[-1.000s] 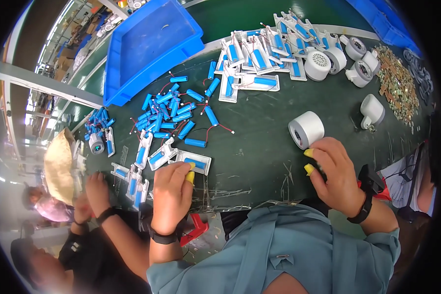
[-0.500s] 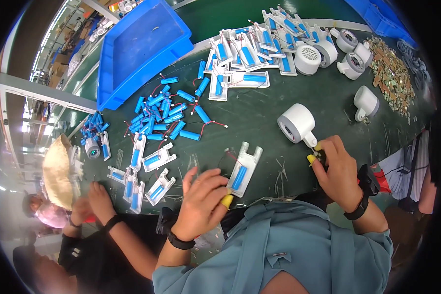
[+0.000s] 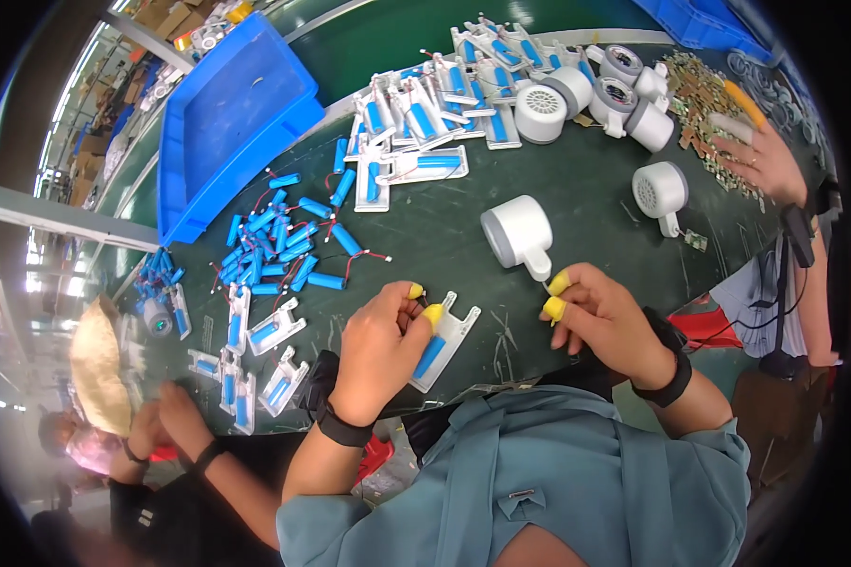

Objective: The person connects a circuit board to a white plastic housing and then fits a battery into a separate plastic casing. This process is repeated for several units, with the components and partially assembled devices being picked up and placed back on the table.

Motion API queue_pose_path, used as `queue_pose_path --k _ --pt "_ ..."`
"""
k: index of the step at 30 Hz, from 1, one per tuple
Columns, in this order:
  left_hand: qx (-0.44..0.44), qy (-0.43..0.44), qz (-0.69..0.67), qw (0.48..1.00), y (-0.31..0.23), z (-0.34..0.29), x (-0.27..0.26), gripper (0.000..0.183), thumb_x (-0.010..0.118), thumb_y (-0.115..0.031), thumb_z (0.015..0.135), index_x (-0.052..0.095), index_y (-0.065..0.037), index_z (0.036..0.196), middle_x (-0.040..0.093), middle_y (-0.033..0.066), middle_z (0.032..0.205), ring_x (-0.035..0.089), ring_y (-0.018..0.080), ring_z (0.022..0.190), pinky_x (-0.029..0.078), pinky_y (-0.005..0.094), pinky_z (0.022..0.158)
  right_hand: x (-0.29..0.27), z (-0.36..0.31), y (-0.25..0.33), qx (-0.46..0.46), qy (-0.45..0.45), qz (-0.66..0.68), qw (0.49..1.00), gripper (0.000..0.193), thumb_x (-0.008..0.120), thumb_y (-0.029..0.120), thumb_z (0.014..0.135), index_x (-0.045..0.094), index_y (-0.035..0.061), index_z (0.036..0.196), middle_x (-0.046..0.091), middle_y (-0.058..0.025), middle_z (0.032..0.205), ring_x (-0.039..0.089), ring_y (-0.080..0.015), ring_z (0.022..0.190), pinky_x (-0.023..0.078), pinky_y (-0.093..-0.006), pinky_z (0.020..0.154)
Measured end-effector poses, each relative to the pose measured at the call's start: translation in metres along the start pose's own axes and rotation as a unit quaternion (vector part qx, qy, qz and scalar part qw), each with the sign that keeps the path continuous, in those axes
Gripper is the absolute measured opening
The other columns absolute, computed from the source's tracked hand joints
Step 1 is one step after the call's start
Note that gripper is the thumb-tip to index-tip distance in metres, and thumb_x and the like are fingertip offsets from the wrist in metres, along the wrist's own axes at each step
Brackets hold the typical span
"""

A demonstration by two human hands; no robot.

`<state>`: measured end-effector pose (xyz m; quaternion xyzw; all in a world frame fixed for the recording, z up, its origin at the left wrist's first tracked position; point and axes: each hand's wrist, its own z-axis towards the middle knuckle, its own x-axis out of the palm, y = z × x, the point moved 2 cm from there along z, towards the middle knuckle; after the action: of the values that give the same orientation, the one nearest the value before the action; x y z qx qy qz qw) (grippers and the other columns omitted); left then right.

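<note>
My left hand (image 3: 383,342), with yellow finger cots on thumb and forefinger, is closed in a pinch over a white handle shell (image 3: 456,331). A blue cylindrical battery (image 3: 429,357) lies in that shell. A thin dark lead shows at the pinch, mostly covered by the fingers. My right hand (image 3: 603,317), also in yellow cots, pinches at the end of a short wire from the stem of a white fan head (image 3: 520,231). What sits between those fingertips is largely hidden; earlier a small circuit board showed there. The fan head lies on its side on the dark green table.
Loose blue batteries (image 3: 279,236) and several filled shells (image 3: 276,326) lie left; more shells (image 3: 416,113) and fan heads (image 3: 542,113) are piled behind. Another fan head (image 3: 660,189) rests right. A co-worker's hand (image 3: 764,156) is over the circuit boards (image 3: 700,123). A blue bin (image 3: 236,123) stands back left.
My left hand has gone from resting loosely by the shell's near end to a pinch above it. My right hand is nearer the fan head's stem. A co-worker's hand has appeared at right.
</note>
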<state>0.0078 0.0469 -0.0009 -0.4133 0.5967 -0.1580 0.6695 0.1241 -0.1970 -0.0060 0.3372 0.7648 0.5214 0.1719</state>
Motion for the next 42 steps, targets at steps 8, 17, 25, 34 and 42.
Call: queue_pose_path --k 8,17,25,34,42 --pt "-0.138 0.058 -0.206 0.967 0.014 -0.001 -0.006 0.020 0.061 0.002 0.090 0.064 0.004 0.110 0.068 0.0015 0.094 0.060 0.0059 0.082 0.048 0.0201 0.075 0.000 -0.001 -0.004 0.044 0.022 0.174 0.983 0.023 0.054 0.008 0.097 0.052 0.0012 0.119 0.063 -0.0082 0.106 0.065 -0.0141 0.086 0.054 -0.0262 0.073" --pt "-0.111 0.136 -0.163 0.971 -0.001 0.001 0.006 0.017 0.062 0.003 0.089 0.069 0.003 0.104 0.064 0.0009 0.093 0.058 0.0062 0.081 0.046 0.0198 0.076 0.016 -0.003 -0.012 0.114 0.092 0.169 0.975 0.018 0.047 0.009 0.100 0.052 -0.0002 0.116 0.065 -0.0097 0.096 0.067 -0.0153 0.083 0.056 -0.0260 0.073" --pt "0.048 0.166 -0.149 0.974 -0.012 -0.008 0.025 0.019 0.059 0.005 0.089 0.063 0.003 0.107 0.063 0.0073 0.100 0.060 0.0120 0.086 0.048 0.0236 0.079 0.026 -0.002 -0.023 0.052 0.086 0.123 0.987 0.022 0.044 0.008 0.100 0.052 -0.0046 0.116 0.065 -0.0099 0.095 0.066 -0.0127 0.078 0.055 -0.0256 0.068" --pt "0.117 0.144 -0.080 0.979 -0.030 -0.004 0.031 0.026 0.063 -0.001 0.079 0.065 -0.002 0.104 0.066 0.0079 0.095 0.059 0.0230 0.090 0.044 0.0334 0.088 0.030 -0.002 -0.021 0.048 0.084 0.079 0.992 0.018 0.045 0.008 0.099 0.055 -0.0020 0.110 0.064 -0.0058 0.089 0.065 -0.0094 0.075 0.053 -0.0231 0.063" --pt "0.129 0.144 -0.072 0.979 -0.030 -0.003 0.033 0.025 0.061 -0.003 0.076 0.064 -0.002 0.101 0.065 0.0083 0.093 0.057 0.0235 0.089 0.042 0.0332 0.087 0.031 -0.002 -0.017 0.049 0.090 0.030 0.994 0.018 0.047 0.006 0.099 0.053 -0.0022 0.115 0.064 -0.0051 0.091 0.064 -0.0089 0.076 0.054 -0.0229 0.064"
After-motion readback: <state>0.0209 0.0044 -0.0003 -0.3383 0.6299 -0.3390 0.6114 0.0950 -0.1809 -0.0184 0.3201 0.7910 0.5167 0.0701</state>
